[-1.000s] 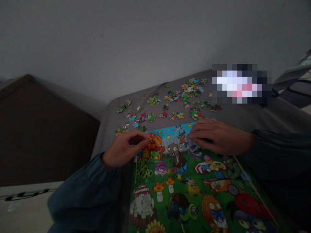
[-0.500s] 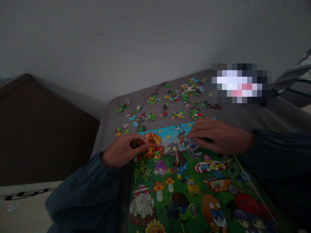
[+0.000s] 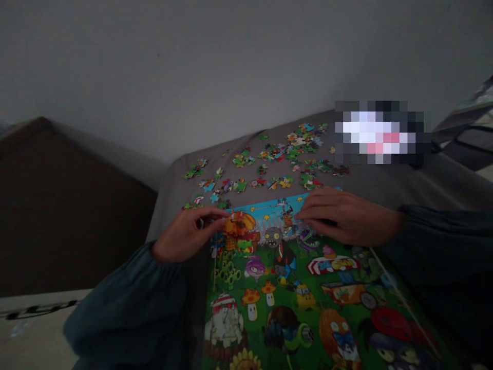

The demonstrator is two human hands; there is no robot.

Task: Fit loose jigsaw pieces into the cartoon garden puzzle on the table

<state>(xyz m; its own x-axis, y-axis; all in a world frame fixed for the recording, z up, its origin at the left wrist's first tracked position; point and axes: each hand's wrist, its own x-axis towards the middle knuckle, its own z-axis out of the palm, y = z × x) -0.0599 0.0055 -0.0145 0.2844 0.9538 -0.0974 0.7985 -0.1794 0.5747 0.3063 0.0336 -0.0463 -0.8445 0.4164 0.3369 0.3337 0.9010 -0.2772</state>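
Observation:
A colourful puzzle board [image 3: 269,277] with cartoon plants and zombies on green lies in front of me. My left hand [image 3: 188,232] is at its upper left corner, thumb and forefinger pinched on the edge of an orange puzzle piece [image 3: 234,224], which overlaps the orange figure printed there. My right hand [image 3: 342,215] rests over the board's upper right part. Its fingers are bent and close together, with the tips down by the striped figure near the fence; whatever they may hold is hidden.
Many loose puzzle pieces [image 3: 275,152] lie scattered on the grey cloth [image 3: 173,177] beyond the board. A pixelated bright object [image 3: 379,132] sits at the back right. A pale wall [image 3: 192,67] rises behind, and a dark brown panel [image 3: 69,216] stands at the left.
My left hand has shifted left and slightly up, bringing the orange piece toward the board's top left corner. The right hand stays in place.

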